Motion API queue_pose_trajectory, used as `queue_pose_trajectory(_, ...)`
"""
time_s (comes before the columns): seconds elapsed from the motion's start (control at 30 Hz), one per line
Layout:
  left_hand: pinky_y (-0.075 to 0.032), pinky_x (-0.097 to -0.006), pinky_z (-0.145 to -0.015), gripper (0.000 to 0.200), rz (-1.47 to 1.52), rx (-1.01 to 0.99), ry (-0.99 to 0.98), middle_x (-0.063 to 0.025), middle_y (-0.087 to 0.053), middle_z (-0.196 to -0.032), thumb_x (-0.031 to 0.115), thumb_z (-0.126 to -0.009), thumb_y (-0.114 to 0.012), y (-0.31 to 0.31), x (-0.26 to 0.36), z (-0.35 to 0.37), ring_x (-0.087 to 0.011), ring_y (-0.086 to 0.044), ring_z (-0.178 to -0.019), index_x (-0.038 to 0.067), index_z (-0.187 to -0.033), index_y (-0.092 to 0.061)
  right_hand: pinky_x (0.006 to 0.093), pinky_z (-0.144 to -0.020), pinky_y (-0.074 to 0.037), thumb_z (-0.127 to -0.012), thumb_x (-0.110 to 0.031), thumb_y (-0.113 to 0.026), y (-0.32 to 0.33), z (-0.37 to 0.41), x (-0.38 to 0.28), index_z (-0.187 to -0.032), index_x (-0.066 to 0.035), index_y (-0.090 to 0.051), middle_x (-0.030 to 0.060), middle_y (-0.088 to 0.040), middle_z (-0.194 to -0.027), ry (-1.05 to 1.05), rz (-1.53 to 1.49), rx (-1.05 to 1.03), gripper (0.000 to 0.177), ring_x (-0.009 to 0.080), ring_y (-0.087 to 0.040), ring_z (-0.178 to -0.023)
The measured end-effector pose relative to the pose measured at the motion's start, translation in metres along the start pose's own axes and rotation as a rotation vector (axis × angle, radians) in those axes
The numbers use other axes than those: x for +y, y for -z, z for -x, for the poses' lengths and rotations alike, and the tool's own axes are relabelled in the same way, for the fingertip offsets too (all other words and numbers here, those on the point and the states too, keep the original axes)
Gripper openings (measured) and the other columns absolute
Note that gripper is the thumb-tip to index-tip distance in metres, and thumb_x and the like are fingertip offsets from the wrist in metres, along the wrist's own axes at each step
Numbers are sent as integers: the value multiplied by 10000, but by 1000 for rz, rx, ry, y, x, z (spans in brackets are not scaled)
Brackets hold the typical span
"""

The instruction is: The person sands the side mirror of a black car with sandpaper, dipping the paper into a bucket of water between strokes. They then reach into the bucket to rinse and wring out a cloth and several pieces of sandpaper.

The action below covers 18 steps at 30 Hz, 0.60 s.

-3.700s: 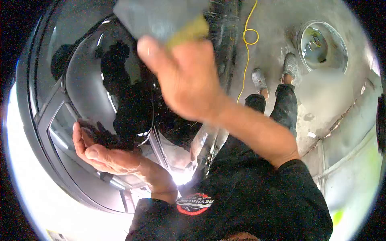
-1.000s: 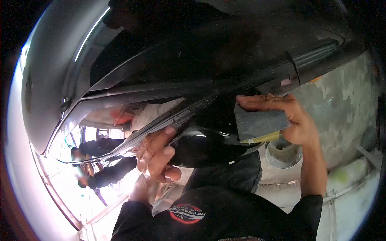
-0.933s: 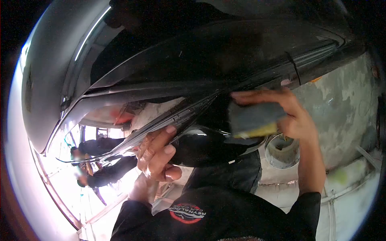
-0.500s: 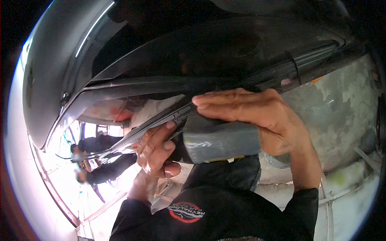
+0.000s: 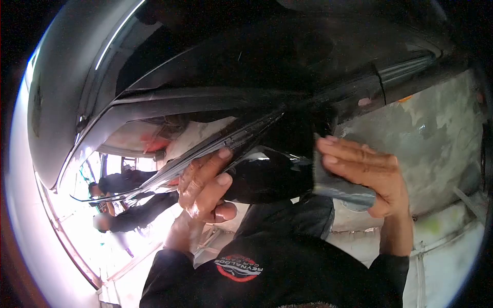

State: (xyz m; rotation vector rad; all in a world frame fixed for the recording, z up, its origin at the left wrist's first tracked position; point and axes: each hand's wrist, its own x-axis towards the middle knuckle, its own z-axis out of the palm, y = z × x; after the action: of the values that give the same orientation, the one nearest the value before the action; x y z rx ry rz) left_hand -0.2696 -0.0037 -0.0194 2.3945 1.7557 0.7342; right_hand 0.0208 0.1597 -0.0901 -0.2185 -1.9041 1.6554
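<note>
My right hand (image 5: 367,172) holds a grey flat-sided block (image 5: 339,190), fingers laid over its upper side and thumb near its lower edge. The block is at the right end of a glossy black car part (image 5: 269,177). Farther left, my left hand (image 5: 203,187) touches the dark trim edge (image 5: 205,151) with its fingertips. Its fingers are bent and somewhat apart, with nothing seen in them. A large black car panel (image 5: 241,61) stretches across above both hands.
Two people in dark clothes (image 5: 146,215) are in the bright area at left, partly blurred. A grey stained floor (image 5: 411,138) shows at right. My black shirt with a round logo (image 5: 239,268) fills the bottom.
My right hand and the grey block have moved right and slightly down, uncovering the glossy black part. My left hand stays in nearly the same place.
</note>
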Motion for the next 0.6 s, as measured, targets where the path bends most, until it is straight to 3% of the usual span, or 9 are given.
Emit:
queue_pose_trajectory(0.07, -567, -523, -906, 563, 13, 32, -29, -298, -687, -1169, 535, -1076, -403, -3, 1, 1, -436, -719, -1004, 29, -1201, -617, 519, -1129, -443, -957, -436, -530, -7, 12, 2, -1307, 0, -677, 247, -624, -1375, -56, 58, 60, 578, 411, -598, -1295)
queue_pose_trajectory(0.17, -577, -518, -886, 564, -82, -51, -10, -304, -686, -1167, 521, -1080, -404, 2, 11, -1, -445, -718, -999, 17, -1226, -610, 509, -1117, -461, -883, -288, -592, -21, -26, -13, -1330, -7, -662, 231, -619, -1392, 99, 156, 52, 533, 406, -606, -1287)
queue_pose_trajectory(0.27, -576, -521, -888, 558, -39, 46, -56, -303, -692, -1150, 511, -1081, -414, -6, 12, 0, -445, -721, -987, 8, -1212, -618, 498, -1107, -476, -800, -169, -610, -22, -14, -20, -1347, 5, -643, 217, -613, -1406, 97, 200, 69, 575, 401, -612, -1281)
queue_pose_trajectory(0.37, -577, -521, -885, 550, -33, 78, -58, -306, -698, -1128, 504, -1084, -411, -8, 11, -1, -442, -724, -972, 13, -1216, -621, 506, -1109, -473, -839, -200, -588, -12, 29, -14, -1341, 29, -631, 222, -595, -1422, 13, 221, 92, 554, 398, -604, -1288)
queue_pose_trajectory(0.43, -587, -495, -847, 554, -43, 58, -45, -317, -694, -1129, 492, -1088, -405, -7, 13, 0, -436, -726, -954, -4, -1213, -617, 510, -1110, -470, -860, -210, -579, -18, 23, -17, -1345, 28, -626, 225, -583, -1435, 43, 199, 120, 542, 396, -598, -1294)
queue_pose_trajectory(0.53, -547, -477, -937, 679, -78, -44, 14, -335, -681, -1137, 586, -1057, -393, -2, 23, -2, -393, -704, -1037, -28, -1288, -567, 513, -1113, -466, -887, -203, -556, -23, -9, -20, -1354, 20, -620, 234, -566, -1450, 180, 244, 137, 521, 398, -591, -1302)
queue_pose_trajectory(0.6, -536, -469, -945, 676, -56, 3, -17, -321, -662, -1183, 561, -1073, -361, -10, 22, 4, -377, -687, -1055, -48, -1306, -539, 503, -1118, -464, -889, -175, -534, -29, 0, -17, -1365, 17, -613, 240, -557, -1456, 201, 267, 173, 519, 403, -586, -1306)
